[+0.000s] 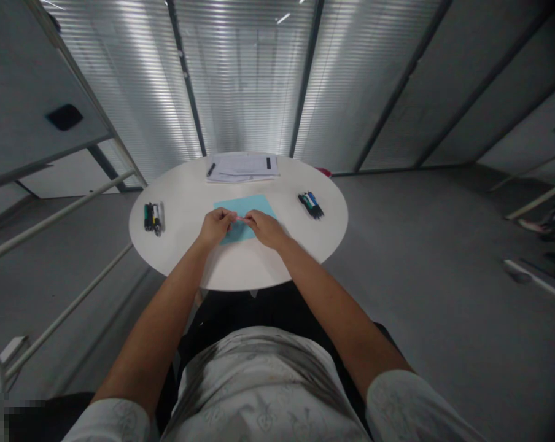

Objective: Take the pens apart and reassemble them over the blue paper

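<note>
Over a light blue sheet (260, 204) on the white round table (236, 270), both hands are close together. My left hand (217, 226) pinches one end of a small, thin pink item (241, 218). The other end is between the fingers of my right hand (263, 227). What exactly the pink item is cannot be made out. The blue sheet lies flat under the hands, which partly cover it.
Several pens and markers (152, 218) lie at the table's left, and several more pens (311, 205) at its right. A stack of papers (243, 167) rests at the far edge. A white metal frame (61, 212) stands left of the table.
</note>
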Demonstrator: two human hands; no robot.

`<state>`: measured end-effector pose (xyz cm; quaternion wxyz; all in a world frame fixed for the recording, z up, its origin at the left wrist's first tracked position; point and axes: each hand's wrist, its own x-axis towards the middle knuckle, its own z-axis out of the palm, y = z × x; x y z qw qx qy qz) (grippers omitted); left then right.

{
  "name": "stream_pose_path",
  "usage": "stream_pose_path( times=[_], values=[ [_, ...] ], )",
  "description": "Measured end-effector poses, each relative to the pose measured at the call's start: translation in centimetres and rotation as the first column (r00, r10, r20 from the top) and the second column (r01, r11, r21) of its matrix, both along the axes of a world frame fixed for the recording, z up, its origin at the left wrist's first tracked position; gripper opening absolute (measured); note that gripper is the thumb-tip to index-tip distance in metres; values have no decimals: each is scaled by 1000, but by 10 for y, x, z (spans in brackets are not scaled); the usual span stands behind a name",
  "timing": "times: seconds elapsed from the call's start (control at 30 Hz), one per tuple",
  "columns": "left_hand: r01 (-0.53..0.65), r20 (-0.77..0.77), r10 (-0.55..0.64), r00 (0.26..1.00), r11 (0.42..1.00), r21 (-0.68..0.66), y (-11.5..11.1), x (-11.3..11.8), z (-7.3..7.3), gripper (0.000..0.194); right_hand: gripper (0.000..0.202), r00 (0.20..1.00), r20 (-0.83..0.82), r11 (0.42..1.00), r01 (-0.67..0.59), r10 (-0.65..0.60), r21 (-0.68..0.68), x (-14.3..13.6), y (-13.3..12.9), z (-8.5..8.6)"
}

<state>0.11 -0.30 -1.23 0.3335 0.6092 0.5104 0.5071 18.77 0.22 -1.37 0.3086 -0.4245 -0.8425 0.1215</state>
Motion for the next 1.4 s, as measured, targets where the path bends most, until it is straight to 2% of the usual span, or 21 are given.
stream_pose_path(
  times=[0.13,0.37,0.57,0.83,1.03,1.23,1.4],
  values=[
    [-9,-11,9,1000,1000,-2,0,0,0,27,29,999,31,1000,-21,21,-17,1,-2,2],
    [-2,-10,2,1000,1000,3,1,0,0,27,22,999,8,999,33,-33,-3,0,-3,3],
    [-1,19,1,1000,1000,-11,1,1,1,25,32,997,78,1000,0,2,-30,0,-3,5],
    [-12,20,13,1000,1000,-14,-1,1,3,26,22,1000,15,1000,21,-21,17,1,-1,0],
    [-8,22,8,1000,1000,0,1,-1,1,26,32,998,67,1000,-11,12,-19,1,-2,3],
    [-22,34,23,999,1000,-22,-2,1,5,26,24,1000,14,999,21,-20,-39,1,-4,4],
    [-26,5,26,1000,1000,-6,1,-1,1,27,26,998,53,999,23,-21,-38,-1,-3,4]
  ],
)
